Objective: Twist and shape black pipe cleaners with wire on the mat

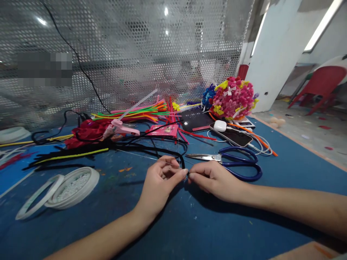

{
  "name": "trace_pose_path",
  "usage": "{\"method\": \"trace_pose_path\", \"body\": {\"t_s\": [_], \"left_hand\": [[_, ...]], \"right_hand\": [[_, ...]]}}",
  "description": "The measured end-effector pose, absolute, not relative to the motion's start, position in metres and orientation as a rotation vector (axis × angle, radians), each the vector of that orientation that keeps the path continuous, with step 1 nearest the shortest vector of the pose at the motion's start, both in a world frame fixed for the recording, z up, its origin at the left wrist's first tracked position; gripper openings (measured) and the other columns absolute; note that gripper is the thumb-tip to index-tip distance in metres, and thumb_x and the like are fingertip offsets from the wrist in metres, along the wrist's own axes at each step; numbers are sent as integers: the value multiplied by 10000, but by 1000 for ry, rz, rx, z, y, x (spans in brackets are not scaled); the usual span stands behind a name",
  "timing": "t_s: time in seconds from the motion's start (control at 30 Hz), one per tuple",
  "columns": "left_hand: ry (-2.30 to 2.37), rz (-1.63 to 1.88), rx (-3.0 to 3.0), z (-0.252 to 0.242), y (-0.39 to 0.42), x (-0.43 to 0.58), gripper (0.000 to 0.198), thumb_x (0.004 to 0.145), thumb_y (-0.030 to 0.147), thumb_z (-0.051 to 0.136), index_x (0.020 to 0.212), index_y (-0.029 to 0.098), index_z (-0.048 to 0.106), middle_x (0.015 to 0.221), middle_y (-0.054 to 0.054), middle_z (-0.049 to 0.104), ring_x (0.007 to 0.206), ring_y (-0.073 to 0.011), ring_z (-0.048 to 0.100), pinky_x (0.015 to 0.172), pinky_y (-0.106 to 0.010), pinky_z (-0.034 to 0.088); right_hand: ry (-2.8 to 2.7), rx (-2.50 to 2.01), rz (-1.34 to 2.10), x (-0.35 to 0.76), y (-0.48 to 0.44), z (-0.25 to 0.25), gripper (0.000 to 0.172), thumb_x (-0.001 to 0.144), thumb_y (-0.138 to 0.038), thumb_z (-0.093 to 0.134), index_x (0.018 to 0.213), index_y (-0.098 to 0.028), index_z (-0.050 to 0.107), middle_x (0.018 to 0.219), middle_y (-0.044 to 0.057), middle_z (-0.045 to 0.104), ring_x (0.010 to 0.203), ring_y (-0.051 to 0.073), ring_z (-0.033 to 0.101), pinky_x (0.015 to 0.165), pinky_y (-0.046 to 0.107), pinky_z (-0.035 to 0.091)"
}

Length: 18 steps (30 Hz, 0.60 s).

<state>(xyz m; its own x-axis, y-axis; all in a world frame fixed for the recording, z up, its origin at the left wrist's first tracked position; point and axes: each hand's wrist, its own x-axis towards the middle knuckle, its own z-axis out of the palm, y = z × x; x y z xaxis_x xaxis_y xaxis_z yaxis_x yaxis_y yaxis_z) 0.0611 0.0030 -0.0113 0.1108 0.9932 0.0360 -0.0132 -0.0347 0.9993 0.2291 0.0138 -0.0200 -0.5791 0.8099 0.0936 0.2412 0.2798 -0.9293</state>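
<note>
On blue mat, left hand, right hand, fingers pinched on fuzzy black wire.

Left hand pinched, right hand pinched, grips almost touching

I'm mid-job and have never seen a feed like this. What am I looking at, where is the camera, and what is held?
No machine here: these are a person's two bare hands, filmed by one head-worn camera looking forward and down. The left hand and right hand meet fingertip to fingertip, both pinching a black pipe cleaner over a blue table. Just behind the right hand lie blue-handled scissors. Farther back: a pink glue gun, coloured pipe cleaners, a flower bouquet, a phone. White tape rolls lie at left.
</note>
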Motion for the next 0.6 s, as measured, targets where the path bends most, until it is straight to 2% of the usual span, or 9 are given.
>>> {"method": "trace_pose_path", "body": {"t_s": [0.13, 0.2, 0.27, 0.37, 0.47, 0.6], "left_hand": [[1124, 1149, 1316, -13, 0, 63, 250, 690, 185, 694, 804, 179, 471, 565, 90, 599, 551, -68, 597, 562, -144, 433], [1140, 1151, 1350, -14, -1, 63, 235, 702, 195, 687, 822, 181, 485, 572, 81, 607, 557, -80, 602, 562, -155, 435], [1167, 1160, 1415, -14, 0, 62, 190, 715, 206, 679, 820, 178, 524, 602, 61, 619, 567, -94, 603, 563, -171, 444], [1130, 1140, 1628, -10, 7, 55, 86, 726, 218, 675, 777, 174, 621, 685, 16, 651, 619, -116, 609, 588, -197, 465], [988, 1047, 1956, -5, 16, 45, 58, 729, 224, 680, 777, 206, 705, 746, -18, 689, 691, -148, 615, 661, -239, 483], [932, 1007, 2214, -5, 19, 37, 104, 778, 253, 635, 803, 230, 733, 709, -34, 704, 670, -166, 607, 669, -270, 477]], "right_hand": [[-2043, -975, 1196, 227, 11, -19, 235, 833, -165, 436, 607, -140, 495, 516, -55, 396, 477, 51, 331, 436, 166, 243], [-2005, -983, 1253, 226, 13, -20, 225, 826, -178, 451, 612, -137, 507, 508, -57, 396, 468, 50, 328, 427, 165, 239], [-1883, -969, 1452, 227, 16, -20, 203, 825, -210, 463, 651, -136, 537, 471, -67, 387, 424, 46, 311, 396, 162, 227], [-1573, -875, 1955, 231, 22, -18, 181, 812, -271, 507, 710, -135, 569, 404, -96, 336, 344, 35, 216, 335, 152, 176], [-1297, -722, 2383, 236, 24, -17, 174, 772, -287, 580, 703, -127, 586, 384, -111, 281, 348, 28, 144, 311, 136, 124], [-1190, -638, 2507, 238, 24, -16, 187, 745, -293, 626, 692, -115, 599, 390, -111, 273, 359, 24, 137, 307, 128, 103]]}}
